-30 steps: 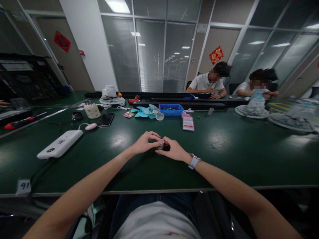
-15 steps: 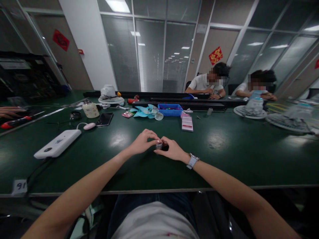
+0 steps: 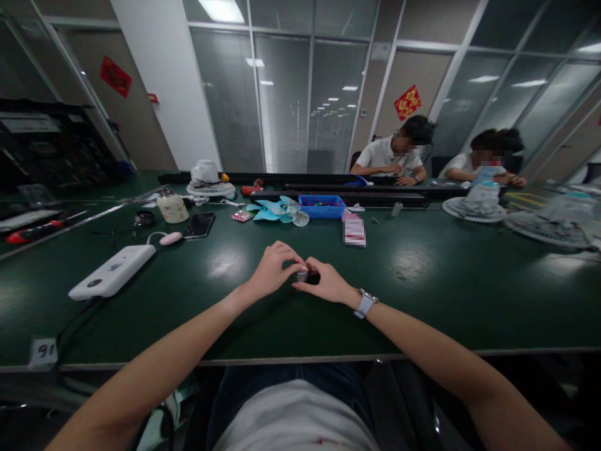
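Note:
Between my two hands, low over the green table [image 3: 225, 338], is a small silvery cylindrical part [image 3: 302, 275]. The fingertips of my left hand [image 3: 273, 270] close on its upper left side, the thumb and fingers meeting near its top. My right hand [image 3: 330, 285], with a watch on its wrist, curls round it from the right, thumb below and fingers behind. Most of the part is hidden by the fingers, so its exact kind cannot be made out.
Beyond my hands are light-blue fan blades [image 3: 275, 211], a blue basket [image 3: 322, 207] and a pink-and-white packet [image 3: 354, 230]. To the left lie a white power strip [image 3: 113, 271], a phone [image 3: 199, 225] and a cream bottle [image 3: 171, 207]. Two people sit across the table.
Both hands keep their grip on the small part, with barely any finger movement. The view has shifted slightly. Another person's hand at the far left edge has gone from sight.

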